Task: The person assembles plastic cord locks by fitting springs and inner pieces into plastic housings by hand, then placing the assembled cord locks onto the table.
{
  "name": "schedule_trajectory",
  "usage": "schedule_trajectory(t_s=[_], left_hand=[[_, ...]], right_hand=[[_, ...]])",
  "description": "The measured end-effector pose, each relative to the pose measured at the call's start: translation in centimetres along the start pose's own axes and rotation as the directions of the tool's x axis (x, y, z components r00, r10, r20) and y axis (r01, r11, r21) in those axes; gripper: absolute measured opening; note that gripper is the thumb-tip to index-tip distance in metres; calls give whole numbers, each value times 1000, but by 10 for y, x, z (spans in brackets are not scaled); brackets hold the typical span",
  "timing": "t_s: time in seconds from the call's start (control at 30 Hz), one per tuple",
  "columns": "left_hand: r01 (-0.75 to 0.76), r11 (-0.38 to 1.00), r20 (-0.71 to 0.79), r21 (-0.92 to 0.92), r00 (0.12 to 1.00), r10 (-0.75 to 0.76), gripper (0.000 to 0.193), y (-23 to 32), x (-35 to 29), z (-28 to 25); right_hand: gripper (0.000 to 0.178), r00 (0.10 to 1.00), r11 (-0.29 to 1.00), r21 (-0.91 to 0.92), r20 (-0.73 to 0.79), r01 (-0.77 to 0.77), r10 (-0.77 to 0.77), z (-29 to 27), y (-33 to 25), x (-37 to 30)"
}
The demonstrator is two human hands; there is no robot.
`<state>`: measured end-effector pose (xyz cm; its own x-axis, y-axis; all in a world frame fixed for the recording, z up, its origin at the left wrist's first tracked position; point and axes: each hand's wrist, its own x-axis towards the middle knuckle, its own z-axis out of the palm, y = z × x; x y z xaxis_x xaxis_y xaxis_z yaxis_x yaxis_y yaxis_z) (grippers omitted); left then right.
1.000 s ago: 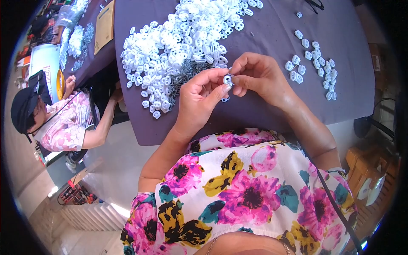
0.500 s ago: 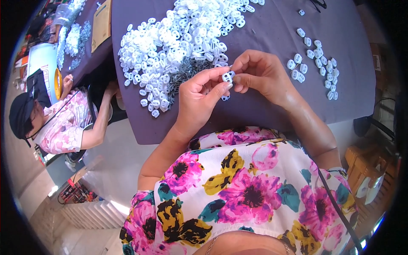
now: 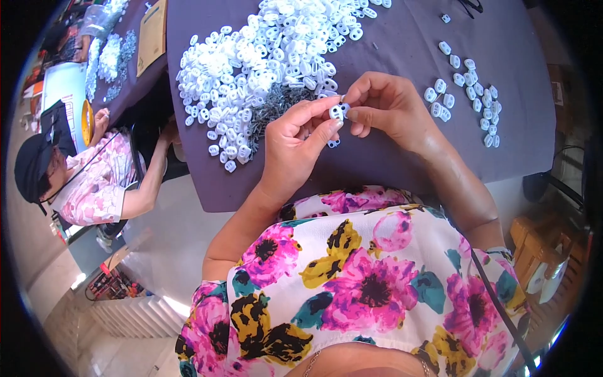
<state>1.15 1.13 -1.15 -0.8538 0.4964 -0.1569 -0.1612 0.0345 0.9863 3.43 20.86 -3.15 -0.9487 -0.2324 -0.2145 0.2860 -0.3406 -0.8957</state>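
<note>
A small white two-hole cord lock (image 3: 337, 113) is pinched between the thumb and forefinger of my left hand (image 3: 290, 146), just above the near part of the table. My right hand (image 3: 392, 112) meets it from the right, its thumb and forefinger closed at the lock's edge. What the right fingertips grip there is too small to make out for sure. Just behind my left hand lies a heap of small dark grey pieces (image 3: 274, 108), perhaps springs. A large pile of white oval two-hole pieces (image 3: 282, 50) spreads beyond it.
Several thicker white cord locks (image 3: 471, 80) lie scattered on the purple-grey tablecloth (image 3: 402, 38) at the right. At the left a person in a dark cap (image 3: 94, 182) sits at another table, beside a yellow bowl (image 3: 86, 124) and a cardboard piece (image 3: 151, 38). A wooden stool (image 3: 534, 245) stands at the lower right.
Both hands stay in nearly the same place. The cord lock has turned slightly between my fingertips, and my right fingers have shifted a little at its edge.
</note>
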Motion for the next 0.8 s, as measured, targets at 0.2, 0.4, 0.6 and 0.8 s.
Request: schedule_trajectory(t_s=[0.2,0.4,0.6,0.8], left_hand=[[17,1000,0,-11,1000,-17,32,-2,-1,-1],[16,1000,-4,14,1000,-16,32,0,-2,-2],[21,999,-16,30,1000,-20,29,1,-4,-1],[39,999,8,22,999,-39,28,2,-2,-4]], right_hand=[[11,1000,1000,22,10,18,-18,0,4,0],[10,1000,999,32,5,-5,4,4,0,-1],[8,1000,999,37,11,-17,17,8,-1,-1],[8,999,998,49,13,-31,31,9,0,-2]])
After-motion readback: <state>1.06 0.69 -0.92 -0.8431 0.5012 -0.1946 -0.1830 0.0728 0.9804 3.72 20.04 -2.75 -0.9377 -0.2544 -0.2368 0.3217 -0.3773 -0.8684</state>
